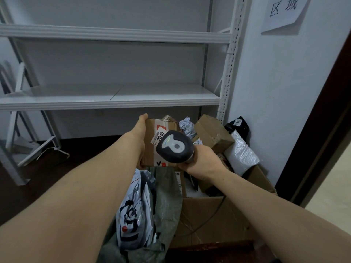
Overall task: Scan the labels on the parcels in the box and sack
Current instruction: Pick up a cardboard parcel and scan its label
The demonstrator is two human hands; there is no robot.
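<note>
- A small cardboard parcel (152,130) is held up in the middle of the view, above the sack and the box and in front of the lower shelf.
- It is plain brown and bound with clear tape. Red-and-white printed patches are seen on its top and at its near edge.
- One white label (159,138) is stuck on its upper face, and the black figures "2010" can be read on it.
- The parcel is gripped at its left side by the left hand (141,142), with the thumb laid over the far edge.
- One scanner (175,146), dark grey with a pale grey panel and a round button, is held just over the label. Its handle is wrapped by the fingers of the right hand (201,160).
- One open cardboard box (209,221) is seen on the floor at the lower right. Four parcels can be counted in it: a brown carton (210,131), a bubble-wrap mailer (241,151), a black bag (237,126) labelled "2023" and a crumpled grey packet (187,126).
- One green woven sack (168,202) is slumped against the left side of the box. One white-and-black mailer (133,215) is plainly seen in its mouth.
- Two boards of a white metal shelf (114,95) are seen behind, and one paper sign (283,12) is fixed to the wall at the upper right.
</note>
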